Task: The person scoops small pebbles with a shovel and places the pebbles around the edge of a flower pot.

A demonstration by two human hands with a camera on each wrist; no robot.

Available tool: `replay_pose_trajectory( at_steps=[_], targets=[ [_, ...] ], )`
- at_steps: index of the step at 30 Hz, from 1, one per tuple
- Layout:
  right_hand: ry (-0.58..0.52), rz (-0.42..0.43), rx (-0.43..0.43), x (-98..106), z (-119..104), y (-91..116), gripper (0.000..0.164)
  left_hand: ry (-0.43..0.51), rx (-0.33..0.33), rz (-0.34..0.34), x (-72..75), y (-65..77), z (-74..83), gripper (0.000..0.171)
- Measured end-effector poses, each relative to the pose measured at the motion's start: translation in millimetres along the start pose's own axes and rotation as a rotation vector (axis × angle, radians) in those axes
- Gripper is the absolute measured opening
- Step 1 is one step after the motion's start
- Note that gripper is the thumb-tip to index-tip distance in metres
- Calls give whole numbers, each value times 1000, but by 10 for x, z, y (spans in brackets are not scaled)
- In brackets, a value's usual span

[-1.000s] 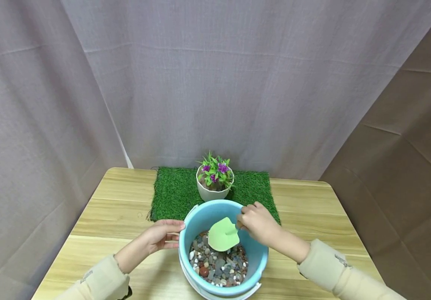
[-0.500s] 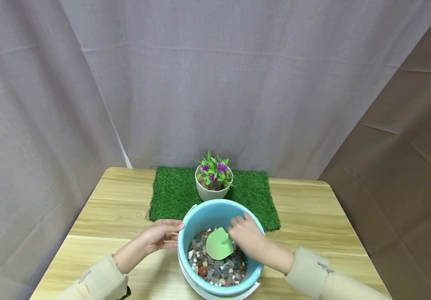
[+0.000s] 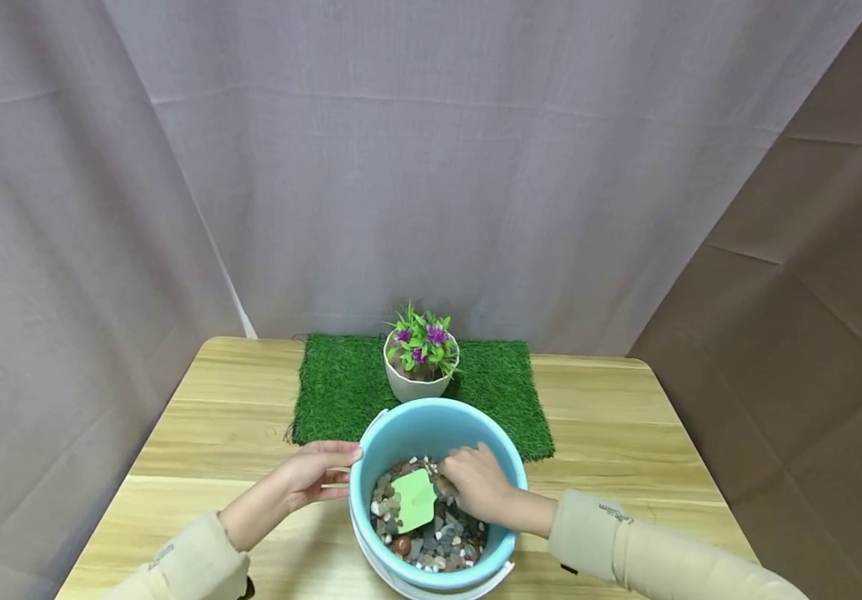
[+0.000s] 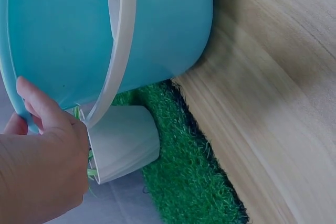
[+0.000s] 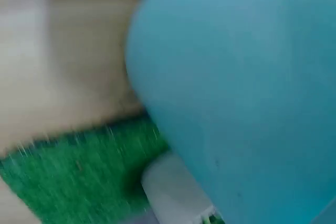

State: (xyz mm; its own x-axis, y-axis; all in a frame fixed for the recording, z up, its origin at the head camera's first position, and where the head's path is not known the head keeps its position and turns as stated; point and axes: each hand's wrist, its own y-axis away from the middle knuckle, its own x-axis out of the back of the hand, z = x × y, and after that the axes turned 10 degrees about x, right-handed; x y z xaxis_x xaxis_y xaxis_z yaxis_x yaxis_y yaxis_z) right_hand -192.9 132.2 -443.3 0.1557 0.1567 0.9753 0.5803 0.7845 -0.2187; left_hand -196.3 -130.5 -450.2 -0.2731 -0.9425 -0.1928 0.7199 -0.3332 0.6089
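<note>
Grip: left hand [image 3: 311, 477] pinches the rim of a round light-blue plastic bucket [image 3: 431, 427], thumb and fingers either side of the wall. Right hand [image 3: 478, 483], blurred, is down inside the bucket, fingers curled, apparently round the handle of a pale-green plastic scoop [image 3: 416, 502]; handle hidden, so its exact hold cannot be told. Scoop blade lies among mixed smooth pebbles [image 3: 449, 543], a few seeming to overlap its left edge.

Risks (judged): a hard sideways push of the blade could tip or slide the bucket, since only one side of the rim is held. A quick lift or wrist twist could shed stones. Bucket shifting backward might knock the white flowerpot [image 3: 416, 389] just behind, on green artificial turf [image 3: 341, 375].
</note>
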Motion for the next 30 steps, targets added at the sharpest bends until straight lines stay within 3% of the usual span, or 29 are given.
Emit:
replay_pose_trajectory(
  at_steps=[7,12,19,25,30],
  targets=[
    [-124,-57,42,75,111,-52,28,-17,-8,-27,-22,1,-21,45],
    [-267,-106,80,236,284,-63,8,-6,-11,-29,-1,0,-26,39],
    [-412,-124,70,366,412,-26,18,-9,-9,-15,11,0,-17,41],
    [-445,-101,50,479,504,0,18,-11,-10,-13,7,-15,-13,41],
    [-422,-84,12,550,587,10,17,2,-14,-20,21,-18,-15,30]
  ],
)
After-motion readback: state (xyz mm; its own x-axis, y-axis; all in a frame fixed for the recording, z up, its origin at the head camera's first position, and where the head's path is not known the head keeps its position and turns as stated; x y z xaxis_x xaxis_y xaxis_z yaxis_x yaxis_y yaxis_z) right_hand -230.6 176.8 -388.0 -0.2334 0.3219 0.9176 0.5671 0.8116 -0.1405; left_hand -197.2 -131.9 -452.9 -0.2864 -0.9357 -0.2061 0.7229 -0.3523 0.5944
